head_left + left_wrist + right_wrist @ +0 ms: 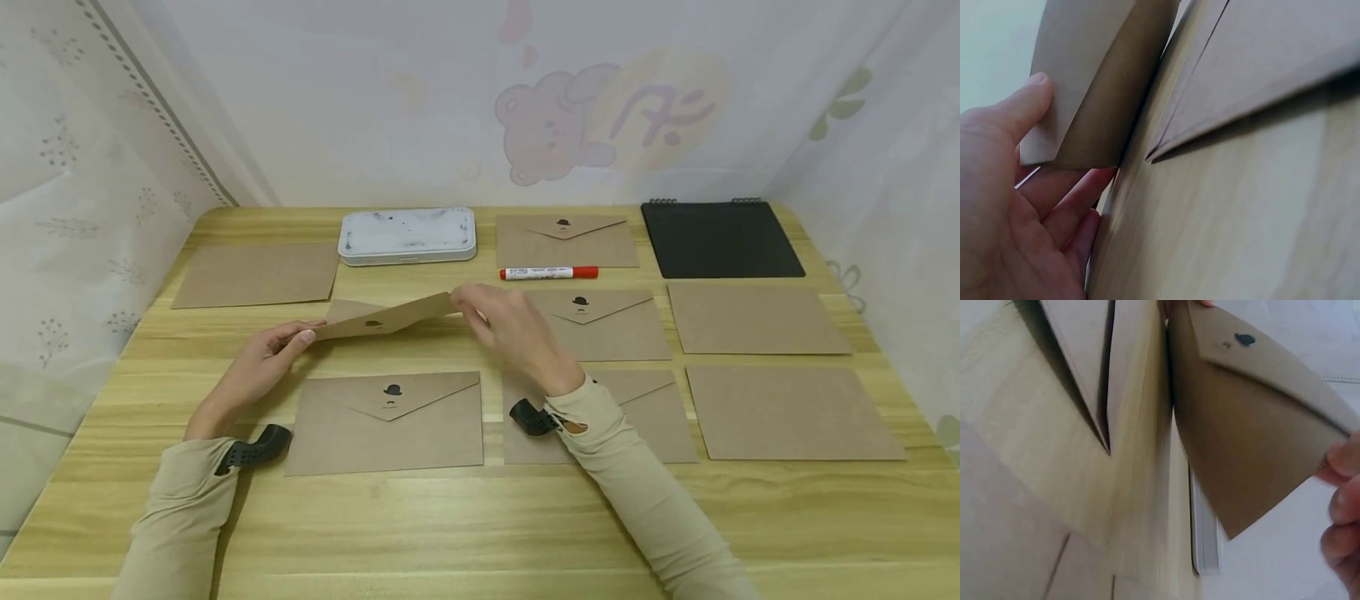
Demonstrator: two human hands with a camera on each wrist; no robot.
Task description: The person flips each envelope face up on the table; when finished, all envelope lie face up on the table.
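A brown kraft envelope (382, 323) with a small black hat print on its pointed flap is held tilted, lifted off the table at its near side. My left hand (258, 371) pinches its left end, thumb on the flap side and fingers behind, as the left wrist view shows. The right hand (517, 333) pinches the upper right corner at the flap's edge; the right wrist view shows the envelope (1247, 437) bowed between both hands. Just in front lies another envelope (386, 433), flap up. Two more flap-up envelopes lie under the right arm, partly hidden: one farther (622, 337), one nearer (660, 429).
A white tin case (407, 236) stands at the back beside a plain-side-up envelope (255, 275). Right of it are a flap-up envelope (566, 248), a red-capped marker (549, 272) and a black spiral notebook (722, 240). Two plain-side-up envelopes (757, 319) lie at the right.
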